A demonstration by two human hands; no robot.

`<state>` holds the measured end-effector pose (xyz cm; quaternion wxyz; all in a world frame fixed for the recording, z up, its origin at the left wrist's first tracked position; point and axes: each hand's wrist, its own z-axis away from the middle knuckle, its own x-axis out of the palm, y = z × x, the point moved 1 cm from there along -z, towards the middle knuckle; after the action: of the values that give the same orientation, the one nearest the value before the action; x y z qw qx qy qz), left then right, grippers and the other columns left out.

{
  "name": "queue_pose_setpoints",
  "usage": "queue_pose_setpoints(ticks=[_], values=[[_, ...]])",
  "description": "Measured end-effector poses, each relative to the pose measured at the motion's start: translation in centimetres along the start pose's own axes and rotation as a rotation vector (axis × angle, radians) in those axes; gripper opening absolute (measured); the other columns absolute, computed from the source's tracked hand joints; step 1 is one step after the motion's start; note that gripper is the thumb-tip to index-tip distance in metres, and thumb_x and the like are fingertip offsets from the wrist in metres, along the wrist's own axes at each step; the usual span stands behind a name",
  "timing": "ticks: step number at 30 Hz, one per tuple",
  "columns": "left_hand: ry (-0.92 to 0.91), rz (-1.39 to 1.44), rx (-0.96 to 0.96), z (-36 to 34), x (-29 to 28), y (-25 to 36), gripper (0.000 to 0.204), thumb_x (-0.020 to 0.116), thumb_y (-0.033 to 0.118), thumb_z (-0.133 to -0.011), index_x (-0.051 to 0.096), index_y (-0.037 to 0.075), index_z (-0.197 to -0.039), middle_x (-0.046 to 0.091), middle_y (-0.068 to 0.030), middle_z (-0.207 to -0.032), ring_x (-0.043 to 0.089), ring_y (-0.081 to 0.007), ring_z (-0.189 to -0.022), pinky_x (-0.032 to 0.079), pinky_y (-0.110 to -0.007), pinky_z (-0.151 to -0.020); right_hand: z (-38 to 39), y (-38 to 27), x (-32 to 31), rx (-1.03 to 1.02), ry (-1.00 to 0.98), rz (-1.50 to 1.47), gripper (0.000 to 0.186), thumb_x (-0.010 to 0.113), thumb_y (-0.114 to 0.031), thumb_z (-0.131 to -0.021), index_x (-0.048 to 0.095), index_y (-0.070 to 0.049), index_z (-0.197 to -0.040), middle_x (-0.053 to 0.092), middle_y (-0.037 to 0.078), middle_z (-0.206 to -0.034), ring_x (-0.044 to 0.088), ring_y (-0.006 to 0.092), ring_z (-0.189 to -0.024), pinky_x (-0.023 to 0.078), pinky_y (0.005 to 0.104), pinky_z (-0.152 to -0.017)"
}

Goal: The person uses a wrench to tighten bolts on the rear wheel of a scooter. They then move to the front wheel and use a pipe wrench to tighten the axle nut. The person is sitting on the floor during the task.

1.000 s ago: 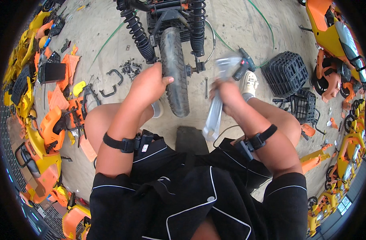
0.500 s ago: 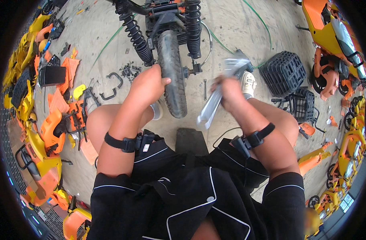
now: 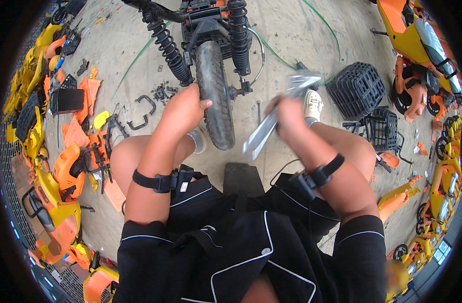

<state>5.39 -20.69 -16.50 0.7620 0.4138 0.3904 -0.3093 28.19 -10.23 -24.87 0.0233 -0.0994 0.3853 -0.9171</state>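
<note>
The wheel (image 3: 214, 96) with its worn black tyre stands upright between two black coil shock absorbers (image 3: 239, 38) on a partly stripped scooter frame. At the wheel's left side, just under the lower end of the left shock, my left hand (image 3: 184, 107) is closed, thumb against the tyre; whatever its fingers grip is hidden. My right hand (image 3: 290, 115) is wrapped round a long silver metal part (image 3: 260, 137), held slanting to the right of the wheel and apart from it. Motion blurs that part and hides its exact kind. A threaded axle end (image 3: 233, 93) sticks out at the wheel's right.
A slim wrench (image 3: 259, 113) lies on the concrete floor. Black curved handles (image 3: 146, 103) and small dark bits (image 3: 164, 92) lie at left; black plastic crates (image 3: 356, 91) stand at right. Orange and yellow body panels (image 3: 69, 161) line the sides. A green hose (image 3: 332, 30) crosses behind.
The silver part has shifted slightly left and down at its near end, still in my right hand. My left hand stays at the wheel.
</note>
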Motion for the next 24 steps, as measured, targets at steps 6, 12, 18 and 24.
queue_pose_setpoints(ticks=[6, 12, 18, 24], values=[[-0.028, -0.070, -0.032, 0.3, -0.2, 0.0, 0.034, 0.067, 0.025, -0.091, 0.056, -0.006, -0.099, 0.065, -0.0276, -0.097, 0.062, -0.0451, -0.096, 0.048, -0.051, -0.084, 1.6, -2.6, 1.6, -0.026, -0.144, 0.021, 0.011, 0.050, -0.015, -0.101, 0.047, -0.005, -0.102, 0.054, 0.005, -0.076, 0.053, 0.0158, -0.058, 0.048, 0.0332, -0.054], [0.019, 0.040, 0.003, 0.2, -0.2, -0.7, 0.034, 0.068, 0.024, -0.090, 0.054, -0.006, -0.098, 0.064, -0.0278, -0.095, 0.061, -0.0456, -0.094, 0.047, -0.051, -0.081, -1.3, -6.6, -0.8, -0.153, 0.149, -0.426, 0.012, 0.044, -0.015, -0.102, 0.046, -0.004, -0.096, 0.052, 0.007, -0.073, 0.052, 0.0199, -0.059, 0.048, 0.0366, -0.054], [0.025, 0.027, 0.019, 0.1, 0.1, -0.9, 0.035, 0.069, 0.025, -0.089, 0.054, -0.006, -0.099, 0.063, -0.0273, -0.093, 0.061, -0.0455, -0.092, 0.047, -0.050, -0.080, 3.9, 1.7, 2.8, 0.229, -0.261, 0.108, 0.018, 0.055, -0.020, -0.099, 0.052, -0.002, -0.101, 0.056, 0.007, -0.077, 0.055, 0.0168, -0.056, 0.049, 0.0340, -0.050], [-0.031, 0.051, -0.023, -0.2, -0.5, -0.7, 0.034, 0.068, 0.024, -0.090, 0.056, -0.006, -0.101, 0.065, -0.0274, -0.099, 0.062, -0.0450, -0.098, 0.048, -0.050, -0.084, 4.0, -0.2, 3.1, 0.251, -0.242, -0.014, 0.017, 0.050, -0.019, -0.101, 0.053, -0.003, -0.104, 0.056, 0.004, -0.078, 0.052, 0.0144, -0.057, 0.048, 0.0315, -0.054]])
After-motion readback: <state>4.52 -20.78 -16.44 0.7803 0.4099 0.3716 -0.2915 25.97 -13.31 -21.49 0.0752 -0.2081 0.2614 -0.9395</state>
